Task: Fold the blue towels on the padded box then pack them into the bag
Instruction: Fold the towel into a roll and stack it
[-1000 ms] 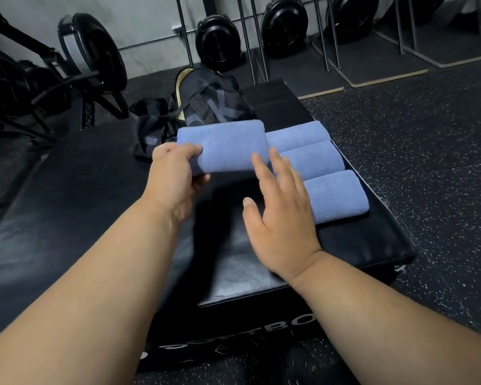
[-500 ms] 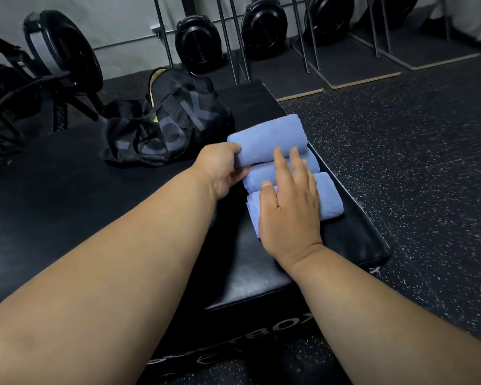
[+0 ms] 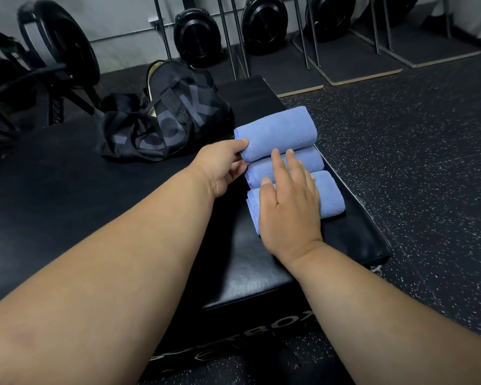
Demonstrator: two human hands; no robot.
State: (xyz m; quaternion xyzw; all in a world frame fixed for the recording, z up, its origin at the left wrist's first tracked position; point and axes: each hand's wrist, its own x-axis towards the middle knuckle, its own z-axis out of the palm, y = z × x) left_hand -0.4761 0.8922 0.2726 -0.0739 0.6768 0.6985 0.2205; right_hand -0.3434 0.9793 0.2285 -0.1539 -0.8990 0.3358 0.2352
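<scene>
Three folded blue towels lie in a row along the right side of the black padded box (image 3: 261,276). My left hand (image 3: 222,168) pinches the left end of the far towel (image 3: 278,132), which sits on top at the far end of the row. The middle towel (image 3: 311,162) and the near towel (image 3: 331,195) lie side by side below it. My right hand (image 3: 289,207) rests flat, fingers straight, across the near and middle towels. A black bag (image 3: 164,126) with grey lettering sits to the left of the towels, its opening facing away.
The box's right edge drops to a speckled rubber floor (image 3: 414,176). A wide black mat (image 3: 53,190) lies left of the box. Weight plates (image 3: 59,43) and metal rack legs (image 3: 233,37) stand along the back wall.
My left hand carried the far towel rightward from the box's middle to the far end of the row. My right hand came down flat onto the near towels.
</scene>
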